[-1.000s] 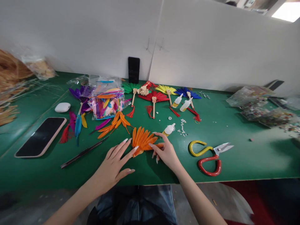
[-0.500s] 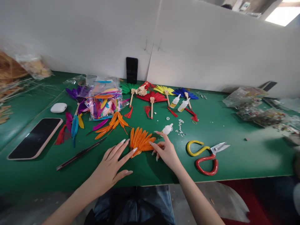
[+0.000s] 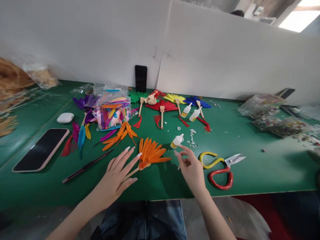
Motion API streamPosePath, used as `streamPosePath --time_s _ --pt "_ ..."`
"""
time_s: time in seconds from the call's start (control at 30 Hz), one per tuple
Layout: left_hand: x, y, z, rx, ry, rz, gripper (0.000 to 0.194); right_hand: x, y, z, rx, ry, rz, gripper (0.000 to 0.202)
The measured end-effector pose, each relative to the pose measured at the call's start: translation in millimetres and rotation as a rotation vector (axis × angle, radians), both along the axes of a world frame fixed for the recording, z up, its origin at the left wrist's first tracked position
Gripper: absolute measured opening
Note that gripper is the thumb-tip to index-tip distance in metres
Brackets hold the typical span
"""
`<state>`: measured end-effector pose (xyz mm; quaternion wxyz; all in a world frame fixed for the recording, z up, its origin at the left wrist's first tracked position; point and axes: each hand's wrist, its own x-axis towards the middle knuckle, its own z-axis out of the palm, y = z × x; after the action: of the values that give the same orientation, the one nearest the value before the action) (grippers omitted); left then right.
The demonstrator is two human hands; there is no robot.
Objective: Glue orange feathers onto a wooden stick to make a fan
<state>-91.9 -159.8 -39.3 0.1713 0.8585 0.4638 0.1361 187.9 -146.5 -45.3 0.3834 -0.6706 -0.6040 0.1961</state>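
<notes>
An orange feather fan lies on the green table, its thin wooden handle running under my left hand. That hand is spread open, fingertips at the fan's left edge and the thumb stretched out below the handle. To the right of the feathers, my right hand is raised with bent fingers; thumb and forefinger are apart with nothing between them. Just beyond its fingertips lies a small white glue bottle. Loose orange feathers rest at the fan's upper left. Small white beads are scattered right of the bottle.
Scissors lie at right, tweezers and a phone at left. Behind are finished feather fans, two more glue bottles and a bag of feathers. Bags of beads sit far right.
My right hand has moved right, away from the orange fan's feathers to beside the glue bottle. My left hand has shifted slightly left, and the fan's handle now shows.
</notes>
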Motion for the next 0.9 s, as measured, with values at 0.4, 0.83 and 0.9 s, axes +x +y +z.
streamPosePath --time_s 0.4,0.83,0.9 --pt "19 18 46.5 -0.784 -1.238 0.072 0.074 -14 -31 28.6 0.439 0.078 0.056 0.012" --pt "50 -4 65.1 -1.228 -1.857 -0.009 0.070 -62 -29 41.0 0.506 -0.105 0.525 0.062" --pt "54 -7 66.9 -1.247 -1.880 -0.033 0.070 -71 -25 39.7 0.506 -0.103 0.537 0.066"
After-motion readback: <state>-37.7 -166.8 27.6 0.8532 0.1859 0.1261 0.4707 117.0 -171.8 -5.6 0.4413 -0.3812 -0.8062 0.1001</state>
